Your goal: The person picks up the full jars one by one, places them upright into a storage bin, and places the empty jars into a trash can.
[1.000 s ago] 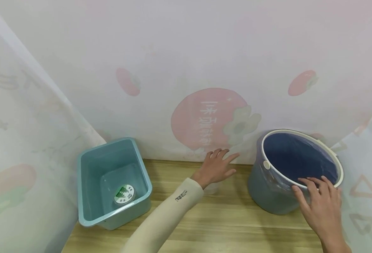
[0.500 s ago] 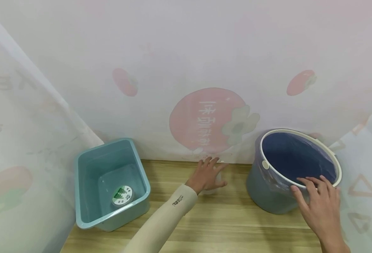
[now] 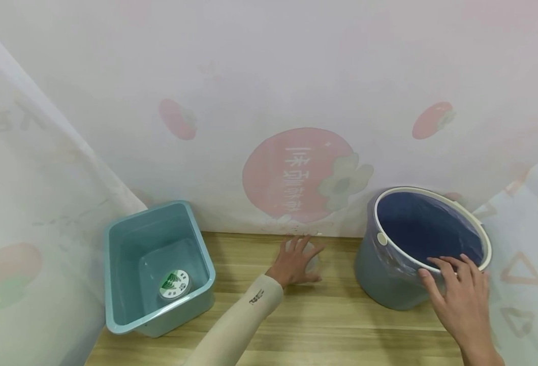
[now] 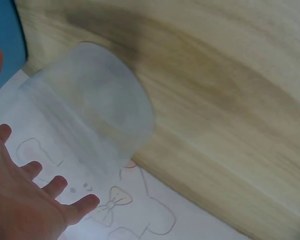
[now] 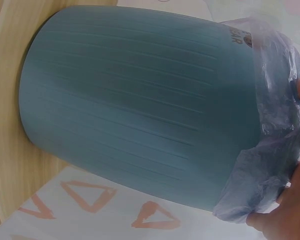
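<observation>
My left hand [image 3: 292, 264], fingers spread, reaches over a translucent whitish container [image 4: 102, 95] standing on the wooden table. In the left wrist view a gap shows between the fingers and this container. The head view has it mostly hidden behind the hand. My right hand [image 3: 465, 300] rests on the near rim of a blue-grey bucket [image 3: 387, 282], its loosely bent fingers over the edge. A clear plastic bag [image 5: 270, 125] lines the bucket and folds down outside its rim.
On the left stands a teal rectangular basin [image 3: 182, 315]. Inside it lies a round tub with a white and green lid [image 3: 175, 283]. A white printed curtain [image 3: 269, 76] hangs behind and at both sides. Bare wooden tabletop [image 3: 323, 325] lies in front.
The left hand has come down and slightly leftward to the translucent container. My right hand stays on the bucket rim. The whole head view has shifted slightly.
</observation>
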